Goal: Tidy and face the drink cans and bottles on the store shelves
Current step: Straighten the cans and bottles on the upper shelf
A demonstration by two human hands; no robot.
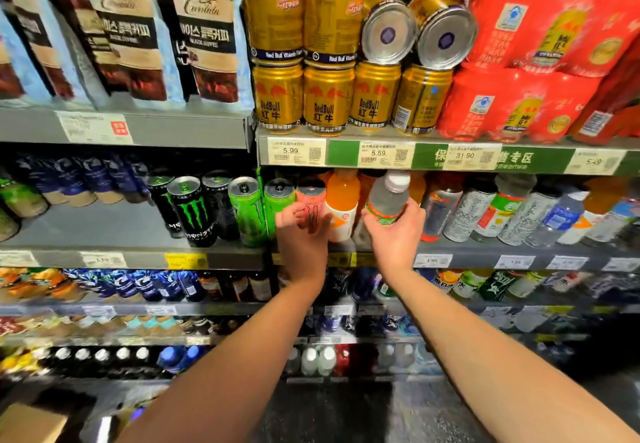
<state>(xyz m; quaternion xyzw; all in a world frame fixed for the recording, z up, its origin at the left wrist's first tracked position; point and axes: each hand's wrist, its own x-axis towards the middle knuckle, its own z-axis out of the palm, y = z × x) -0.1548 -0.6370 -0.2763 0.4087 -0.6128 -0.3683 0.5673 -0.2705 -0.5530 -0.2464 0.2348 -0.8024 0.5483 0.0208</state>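
Right hand: the right hand is gripping a clear bottle round its lower body, holding it tilted just off the middle shelf, probably to turn its green-and-red label outward.
Left hand: the left hand is hovering with fingers loosely parted, holding nothing, in front of the pink can, seemingly readying to steady or shift it.
Orange bottle: standing between the two hands, label facing front.
Gold cans: two are lying on their sides atop the upper row, not yet faced.
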